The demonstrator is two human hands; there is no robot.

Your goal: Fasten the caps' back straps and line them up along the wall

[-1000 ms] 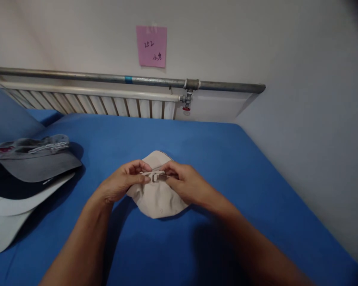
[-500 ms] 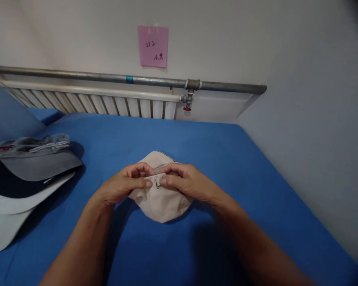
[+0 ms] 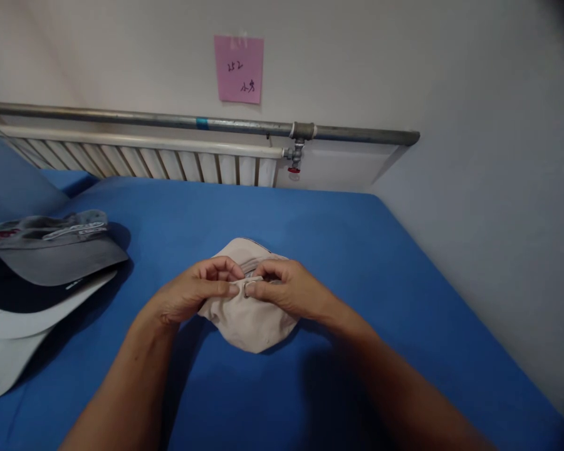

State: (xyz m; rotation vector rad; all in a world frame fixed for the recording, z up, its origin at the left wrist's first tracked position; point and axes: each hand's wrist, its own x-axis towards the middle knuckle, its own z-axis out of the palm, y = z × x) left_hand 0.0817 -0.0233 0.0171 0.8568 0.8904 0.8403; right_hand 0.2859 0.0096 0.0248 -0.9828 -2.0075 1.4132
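A cream cap [image 3: 254, 322] lies on the blue surface, its brim away from me and its back edge toward my hands. My left hand [image 3: 207, 287] pinches the cap's edge left of the small metal buckle [image 3: 245, 290]. On the other side, my right hand [image 3: 286, 285] grips the strap at the buckle, its thumb over part of the metal. The fingertips of both hands are tucked inside the cap's opening and partly hidden.
Several caps are stacked at the left, a grey one [image 3: 66, 257] on top. Behind the blue surface [image 3: 310, 219] are a white radiator [image 3: 169, 164], a metal pipe [image 3: 141, 119] and a red-handled valve [image 3: 294, 169]. A pink note [image 3: 239, 69] hangs on the wall.
My right thumb has shifted slightly left and now covers more of the buckle. The cap's fabric has moved a little left under my hands.
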